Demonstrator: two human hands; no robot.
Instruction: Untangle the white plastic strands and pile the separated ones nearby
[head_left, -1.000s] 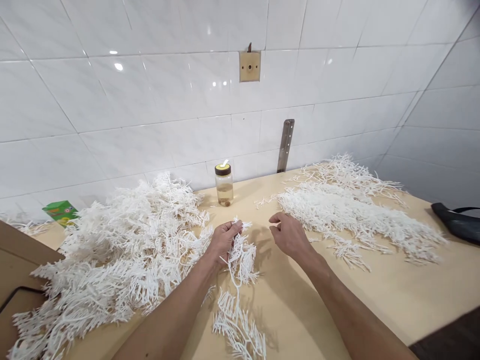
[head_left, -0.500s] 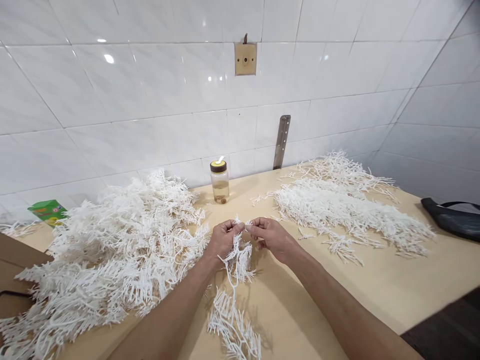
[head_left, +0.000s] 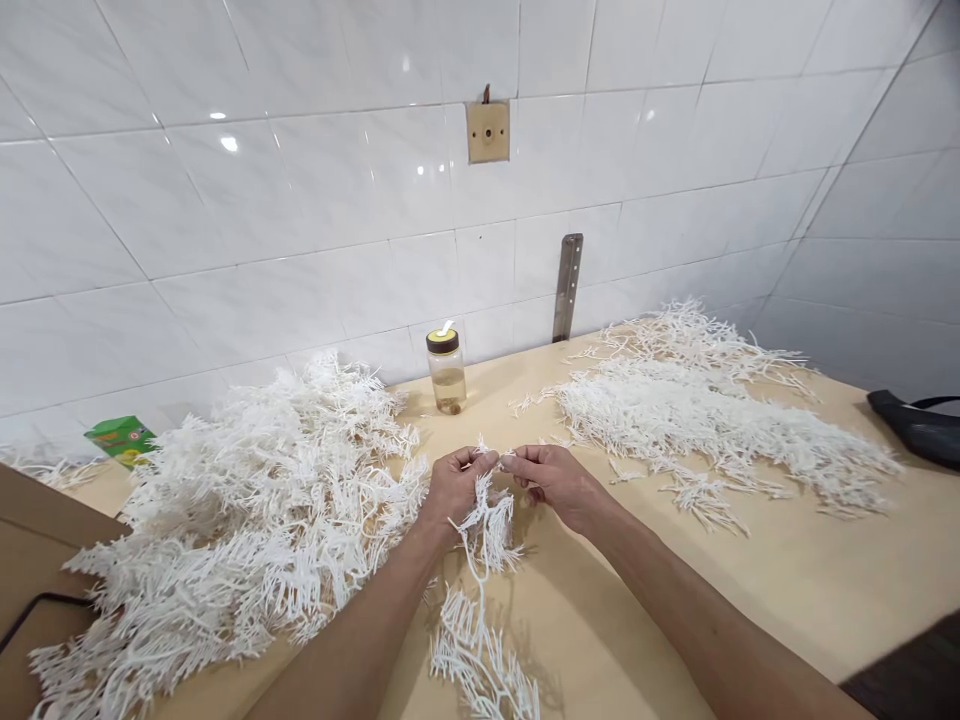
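Observation:
Between my hands is a white branching sprig (head_left: 491,530), coral-like, with many thin fringed tips; its lower part hangs down to the table's near edge. My left hand (head_left: 454,485) is closed on it, thumb and fingers pinching near the top. My right hand (head_left: 551,480) pinches at the sprig's upper end, its fingertips almost touching the left thumb. What lies exactly between the right fingertips is too small to make out. A large heap of similar white sprigs (head_left: 262,500) lies left of my left hand. Smaller white pieces (head_left: 712,420) are spread in a pile to the right.
A clear jar (head_left: 448,385) with a dark and yellow lid stands behind my hands, part filled with liquid. At the left are a green box (head_left: 120,440) and a brown carton (head_left: 45,540). A black bag (head_left: 915,425) lies at the right edge. A metal bracket (head_left: 568,290) leans against the tiled wall.
The view has tilted and shifted slightly, so everything sits a little further right. Both hands keep their pinch at nearly the same place on the sprig.

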